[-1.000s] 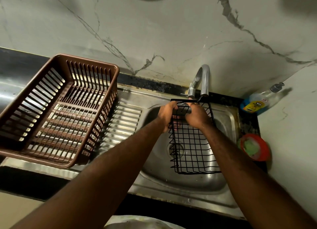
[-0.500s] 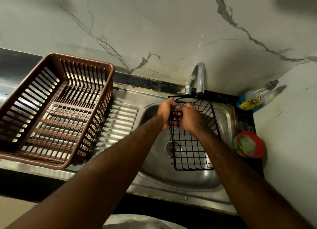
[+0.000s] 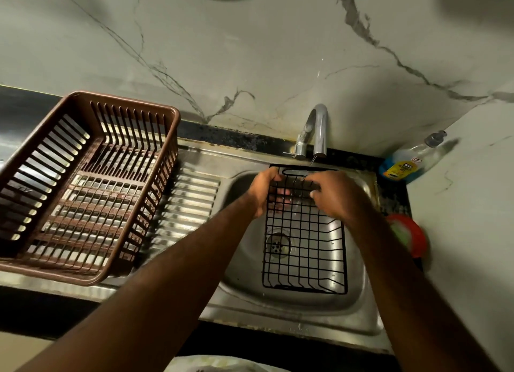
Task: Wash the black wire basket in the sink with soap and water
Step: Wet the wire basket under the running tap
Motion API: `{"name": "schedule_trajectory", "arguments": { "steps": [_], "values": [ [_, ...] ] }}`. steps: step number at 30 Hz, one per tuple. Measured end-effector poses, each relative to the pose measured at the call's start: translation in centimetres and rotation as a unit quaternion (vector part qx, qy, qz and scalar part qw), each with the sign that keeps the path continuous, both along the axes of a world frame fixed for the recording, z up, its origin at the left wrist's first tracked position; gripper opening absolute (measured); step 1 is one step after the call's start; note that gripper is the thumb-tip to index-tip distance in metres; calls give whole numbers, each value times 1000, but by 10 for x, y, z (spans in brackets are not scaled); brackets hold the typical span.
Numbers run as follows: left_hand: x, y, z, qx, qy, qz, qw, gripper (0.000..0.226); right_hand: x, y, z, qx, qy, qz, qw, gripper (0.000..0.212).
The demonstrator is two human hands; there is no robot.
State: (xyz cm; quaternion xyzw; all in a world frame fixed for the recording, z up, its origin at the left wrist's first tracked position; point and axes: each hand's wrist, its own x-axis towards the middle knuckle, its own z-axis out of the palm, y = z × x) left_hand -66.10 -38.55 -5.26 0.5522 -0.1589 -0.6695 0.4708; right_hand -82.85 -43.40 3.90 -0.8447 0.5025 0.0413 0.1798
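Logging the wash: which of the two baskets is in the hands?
The black wire basket, gripped by the left hand and right hand over the sink; the brown plastic basket sits untouched on the drainboard.

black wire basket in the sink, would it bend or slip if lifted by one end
Probably stiff: the black wire basket shows a straight grid while the left hand and right hand grip only its far end. Likely light for its size, being thin open wire. Possibly slippery, since a thin stream from the faucet seems to wet it.
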Motion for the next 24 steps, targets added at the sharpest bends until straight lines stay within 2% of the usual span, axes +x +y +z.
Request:
{"name": "schedule_trajectory", "arguments": {
  "steps": [3, 5, 6, 8, 10, 11, 12, 14, 17, 20, 22, 24],
  "values": [
    [1, -2, 0, 4, -8, 3, 1000, 49, -29, 7, 18, -55, -133, -93, 985, 21],
    [1, -8, 2, 7, -7, -1, 1000, 54, -53, 12, 24, -70, -245, -201, 946, 19],
    [2, -12, 3, 5, 0, -3, 1000, 54, -63, 13, 25, -29, -315, -258, 913, 28],
    [2, -20, 6, 0, 11, -15, 1000, 53, -77, 16, 15, 153, -406, -325, 840, 57],
    [0, -24, 10, -1, 24, -33, 999, 45, -80, 27, 0, 323, -416, -331, 783, 93],
    [-3, -26, 10, 2, 37, -44, 998, 45, -82, 32, -9, 372, -426, -334, 754, 110],
    [-5, -29, 10, 7, 53, -51, 997, 45, -84, 34, -18, 402, -446, -338, 725, 119],
    [-9, -32, 13, 11, 86, -78, 993, 36, -85, 39, -29, 416, -474, -344, 695, 114],
    [-12, -41, 14, 31, 62, -103, 992, 20, -84, 43, -32, 373, -483, -374, 698, 90],
    [-13, -53, 14, 42, -29, -151, 987, 22, -83, 48, -30, 331, -482, -403, 704, 90],
    [-18, -61, 17, 34, -116, -190, 974, 25, -81, 54, -25, 285, -453, -406, 741, 93],
    [-25, -68, 19, 3, -258, -192, 947, 18, -80, 58, -20, 212, -404, -400, 795, 96]
  ]
}}
